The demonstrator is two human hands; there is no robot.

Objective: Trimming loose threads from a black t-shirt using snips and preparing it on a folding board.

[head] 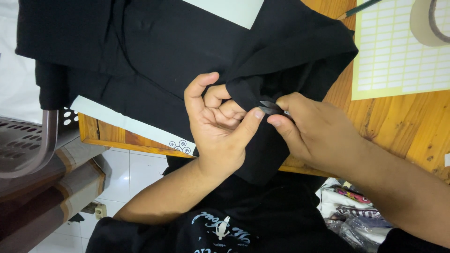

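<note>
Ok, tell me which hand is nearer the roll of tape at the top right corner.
Right. The right hand lies below and left of the roll of tape, holding small metal snips at the black cloth. The left hand is farther left, pinching the cloth.

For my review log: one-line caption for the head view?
Left hand pinches black fabric while right hand holds small snips at its edge, over a wooden table.

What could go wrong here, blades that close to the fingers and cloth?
1. The small metal thread snips in the right hand point at the left hand thumb tip; a slip might nick it.
2. The black fabric garment is bunched at the blades, so the cloth itself could get cut.
3. The fabric hangs over the wooden table edge and may slide.
</note>
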